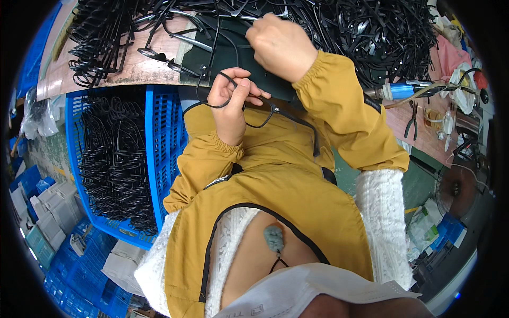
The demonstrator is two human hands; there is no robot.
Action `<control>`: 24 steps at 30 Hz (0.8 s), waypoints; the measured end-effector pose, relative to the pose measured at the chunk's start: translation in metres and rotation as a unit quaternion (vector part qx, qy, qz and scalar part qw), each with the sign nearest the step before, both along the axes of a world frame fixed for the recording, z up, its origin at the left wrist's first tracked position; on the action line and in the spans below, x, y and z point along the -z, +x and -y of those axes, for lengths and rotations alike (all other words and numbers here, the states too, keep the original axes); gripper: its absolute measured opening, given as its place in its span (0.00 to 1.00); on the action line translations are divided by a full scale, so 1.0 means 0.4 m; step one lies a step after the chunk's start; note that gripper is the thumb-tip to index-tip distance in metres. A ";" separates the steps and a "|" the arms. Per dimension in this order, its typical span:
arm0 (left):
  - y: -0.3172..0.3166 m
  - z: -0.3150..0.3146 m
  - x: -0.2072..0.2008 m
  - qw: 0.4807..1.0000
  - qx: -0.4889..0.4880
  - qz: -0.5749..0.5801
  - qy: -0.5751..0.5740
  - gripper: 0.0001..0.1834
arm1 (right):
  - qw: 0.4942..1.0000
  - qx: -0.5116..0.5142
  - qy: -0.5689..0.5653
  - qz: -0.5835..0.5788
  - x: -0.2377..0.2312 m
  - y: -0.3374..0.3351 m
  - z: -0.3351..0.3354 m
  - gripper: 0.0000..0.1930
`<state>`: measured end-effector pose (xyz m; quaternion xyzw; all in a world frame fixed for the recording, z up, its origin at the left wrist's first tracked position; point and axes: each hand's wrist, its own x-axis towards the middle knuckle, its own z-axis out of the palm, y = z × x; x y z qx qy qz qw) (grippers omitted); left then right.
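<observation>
My left hand [230, 103] is closed on a thin black eyeglass frame [206, 106] near the table's front edge. One of the frame's rims loops round the fingers, and the other hangs down in front of my apron. My right hand [281, 49] is curled into a fist over the dark green mat [225, 50], beside a big heap of loose black eyeglass parts [371, 37]. Its fingertips face away, so whatever they hold is hidden. Several more black frames [159, 55] lie on the mat and table to the left of my hands.
Stacked black frames [101, 37] cover the table's left end. Below it stands a blue plastic crate [151, 169] packed with black frames [114, 159]. To the right are a blue-handled tool [400, 90] with a cable and black pliers [411, 122]. White boxes [55, 206] sit at lower left.
</observation>
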<state>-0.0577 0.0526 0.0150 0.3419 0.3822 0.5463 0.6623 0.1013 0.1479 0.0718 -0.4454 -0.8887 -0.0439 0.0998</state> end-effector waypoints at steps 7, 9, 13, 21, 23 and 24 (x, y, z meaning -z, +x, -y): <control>-0.012 -0.009 -0.027 0.999 0.019 0.026 -0.035 0.25 | 0.948 0.097 -0.046 -0.298 -0.055 0.122 0.112 0.08; -0.013 -0.017 -0.036 0.998 0.039 0.000 -0.058 0.29 | 0.860 0.189 -0.175 -0.441 -0.053 0.136 0.118 0.10; 0.004 -0.025 -0.054 0.994 0.083 -0.017 -0.076 0.32 | 0.786 0.156 -0.141 -0.582 -0.037 0.139 0.028 0.13; 0.034 -0.059 -0.102 0.983 0.149 -0.032 -0.098 0.25 | 0.943 0.107 -0.008 -0.314 -0.025 0.169 0.133 0.13; 0.049 -0.109 -0.099 0.989 0.119 -0.062 -0.068 0.21 | 0.888 0.123 0.034 -0.441 -0.042 0.173 0.156 0.11; 0.060 -0.137 -0.094 0.992 0.097 -0.077 -0.023 0.20 | 0.852 0.149 0.001 -0.503 -0.059 0.176 0.120 0.19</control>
